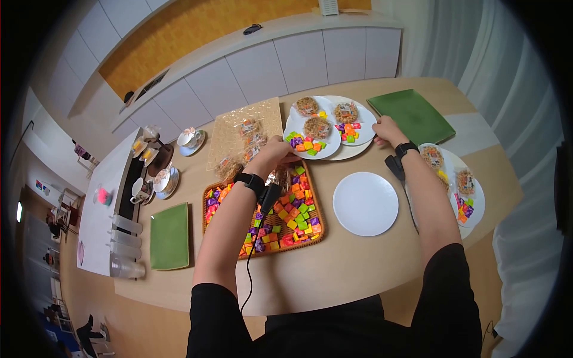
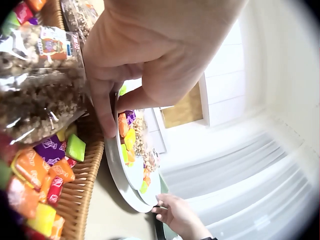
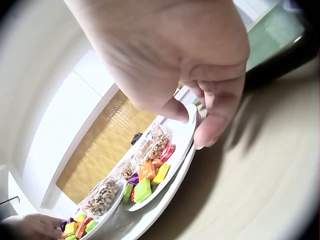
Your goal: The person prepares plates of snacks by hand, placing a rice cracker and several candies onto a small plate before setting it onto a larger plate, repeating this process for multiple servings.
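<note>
- Head: left hand (image 1: 277,153) and right hand (image 1: 388,131) pinch loaded white plates (image 1: 331,144) at twelve o'clock on the table (image 1: 358,262).
- Left wrist: left hand straddles a plate rim, wrapped snack (image 2: 40,90) at nine o'clock.
- Right wrist: right hand pinches rims, green tray (image 3: 275,35) at two o'clock.

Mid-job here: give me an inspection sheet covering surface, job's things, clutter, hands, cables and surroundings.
Surface: light wood-look table.
Job's things: left treat plate and right treat plate, overlapping on a larger white plate.
Clutter: candy basket, green plate on the left, another green plate on the right, round white plate, cups.
Left hand: pinches the left treat plate's edge.
Right hand: grips the stack's right edge; which layers, unclear.
Cables: left-arm cable, right-arm cable.
Surroundings: white cabinets, white curtain.
</note>
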A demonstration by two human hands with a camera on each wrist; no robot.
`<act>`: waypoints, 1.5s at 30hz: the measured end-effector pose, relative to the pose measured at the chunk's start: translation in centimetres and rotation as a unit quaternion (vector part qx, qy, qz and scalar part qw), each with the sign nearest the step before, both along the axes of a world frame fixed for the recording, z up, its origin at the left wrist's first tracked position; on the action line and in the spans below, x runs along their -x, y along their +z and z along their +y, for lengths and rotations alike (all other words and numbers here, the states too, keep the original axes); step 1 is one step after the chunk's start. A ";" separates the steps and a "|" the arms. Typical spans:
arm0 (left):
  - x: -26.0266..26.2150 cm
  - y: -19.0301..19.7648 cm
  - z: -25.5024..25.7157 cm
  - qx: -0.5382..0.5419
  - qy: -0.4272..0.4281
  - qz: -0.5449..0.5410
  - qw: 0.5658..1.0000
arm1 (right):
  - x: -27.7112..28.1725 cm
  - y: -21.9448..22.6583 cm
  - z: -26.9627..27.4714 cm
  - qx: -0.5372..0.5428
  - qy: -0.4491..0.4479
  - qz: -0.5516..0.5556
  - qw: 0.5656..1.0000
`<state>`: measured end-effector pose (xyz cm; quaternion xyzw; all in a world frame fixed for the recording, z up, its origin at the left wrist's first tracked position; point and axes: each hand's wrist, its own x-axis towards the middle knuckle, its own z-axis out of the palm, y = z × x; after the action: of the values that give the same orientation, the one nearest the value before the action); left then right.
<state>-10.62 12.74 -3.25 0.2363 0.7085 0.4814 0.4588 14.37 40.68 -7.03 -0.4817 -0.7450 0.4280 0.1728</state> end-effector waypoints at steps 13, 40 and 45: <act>0.5 -0.6 2.0 -0.007 -0.019 0.023 1.000 | 0.8 -2.0 1.7 0.020 -0.056 0.097 0.994; 2.3 -3.8 5.5 0.116 -0.136 0.436 0.882 | -0.3 -0.4 2.6 0.093 -0.055 0.141 0.984; 1.2 -2.5 4.7 0.124 -0.144 0.455 0.870 | -0.9 -0.7 2.6 0.096 -0.052 0.133 0.985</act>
<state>-11.82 17.46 -5.74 0.4694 0.8510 0.1574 0.1749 15.24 43.24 -7.76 -0.4727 -0.6447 0.5483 0.2453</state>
